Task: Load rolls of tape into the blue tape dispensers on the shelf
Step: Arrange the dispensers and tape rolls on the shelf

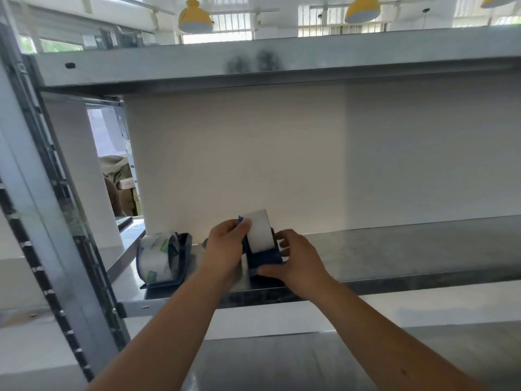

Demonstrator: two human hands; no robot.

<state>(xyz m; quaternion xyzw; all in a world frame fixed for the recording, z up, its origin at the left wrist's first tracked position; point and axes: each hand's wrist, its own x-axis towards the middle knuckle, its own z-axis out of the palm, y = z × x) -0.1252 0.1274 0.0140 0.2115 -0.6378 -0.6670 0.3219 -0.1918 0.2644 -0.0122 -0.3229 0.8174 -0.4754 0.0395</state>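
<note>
Two blue tape dispensers stand on the metal shelf (394,249). The left dispenser (180,261) holds a clear roll of tape (158,255) with green print. The second blue dispenser (265,259) sits in the middle with a white roll of tape (259,232) upright inside it. My left hand (225,246) grips the left side of that roll and dispenser, fingers curled over the top. My right hand (296,258) holds the dispenser's right side and front base, thumb along the bottom edge.
A second metal shelf (282,66) hangs overhead. The slotted steel upright (50,221) of the rack stands at the left. A white back panel (282,165) closes the rear. Another shelf surface (282,362) lies below my forearms.
</note>
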